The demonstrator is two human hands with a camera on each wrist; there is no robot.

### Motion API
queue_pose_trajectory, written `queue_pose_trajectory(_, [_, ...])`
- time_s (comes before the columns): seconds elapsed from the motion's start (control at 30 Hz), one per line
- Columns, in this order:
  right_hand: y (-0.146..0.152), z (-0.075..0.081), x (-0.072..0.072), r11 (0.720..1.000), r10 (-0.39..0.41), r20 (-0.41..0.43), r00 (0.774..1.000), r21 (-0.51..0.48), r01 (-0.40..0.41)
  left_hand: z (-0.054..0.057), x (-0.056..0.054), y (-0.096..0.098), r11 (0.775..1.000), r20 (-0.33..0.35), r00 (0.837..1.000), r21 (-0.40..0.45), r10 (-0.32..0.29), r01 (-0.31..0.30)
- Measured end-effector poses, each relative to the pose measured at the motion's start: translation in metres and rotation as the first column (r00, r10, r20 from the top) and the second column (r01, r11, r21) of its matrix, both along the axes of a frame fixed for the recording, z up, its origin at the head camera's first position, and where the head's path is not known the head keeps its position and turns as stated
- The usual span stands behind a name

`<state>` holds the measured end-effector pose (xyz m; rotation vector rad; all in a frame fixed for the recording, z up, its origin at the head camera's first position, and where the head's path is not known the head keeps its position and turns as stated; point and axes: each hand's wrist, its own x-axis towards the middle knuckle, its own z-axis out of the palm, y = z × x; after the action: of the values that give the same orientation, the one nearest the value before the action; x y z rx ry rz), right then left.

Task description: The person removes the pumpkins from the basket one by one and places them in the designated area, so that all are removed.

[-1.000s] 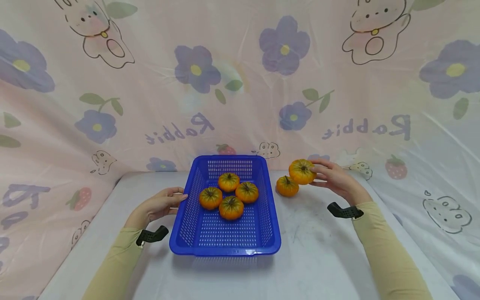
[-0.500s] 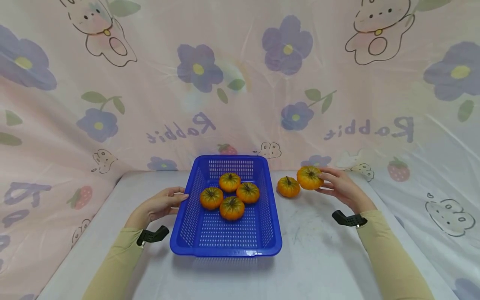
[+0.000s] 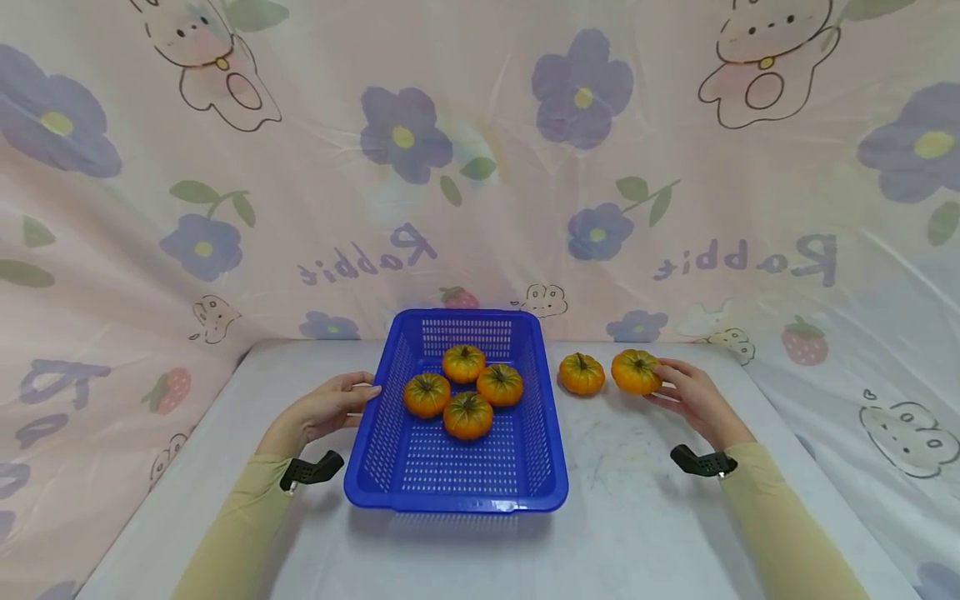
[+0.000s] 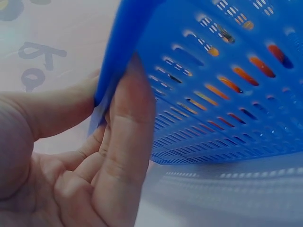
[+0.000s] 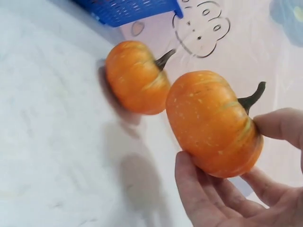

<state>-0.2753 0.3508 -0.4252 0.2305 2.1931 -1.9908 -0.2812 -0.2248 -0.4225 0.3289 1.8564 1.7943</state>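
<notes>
My left hand (image 3: 330,408) pinches the left rim of a blue perforated plastic basket (image 3: 457,504); the left wrist view shows the thumb outside and fingers (image 4: 128,123) under the lip. Inside the basket lie several small orange pumpkins (image 3: 468,416) grouped toward its far half. On the right, my right hand (image 3: 693,396) holds another small pumpkin (image 5: 213,123) between thumb and fingers, its dark stem pointing away from the palm. Just left of it a second pumpkin (image 3: 581,374) sits on the table, right of the basket.
A white table (image 3: 622,517) carries everything. Behind it and along the sides hangs a pale curtain (image 3: 495,208) printed with flowers and rabbits. Both wrists wear a dark strap mount (image 3: 703,461).
My right hand has lowered its pumpkin toward the table and moved it to the right, away from the other loose pumpkin. The left hand stays at the basket rim.
</notes>
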Motion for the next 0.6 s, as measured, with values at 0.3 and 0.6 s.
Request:
queue_pose_trajectory(0.3, [0.004,-0.012,0.005,0.997,-0.049,0.022,0.999,-0.054,0.050,-0.002,-0.002,0.001,1.000,-0.005,1.000,-0.010,0.015,-0.015])
queue_pose_trajectory(0.6, [0.003,-0.022,0.002,0.991,-0.043,0.065,0.997,-0.126,0.051,-0.003,-0.001,0.000,0.999,-0.002,1.000,-0.016,0.028,-0.029])
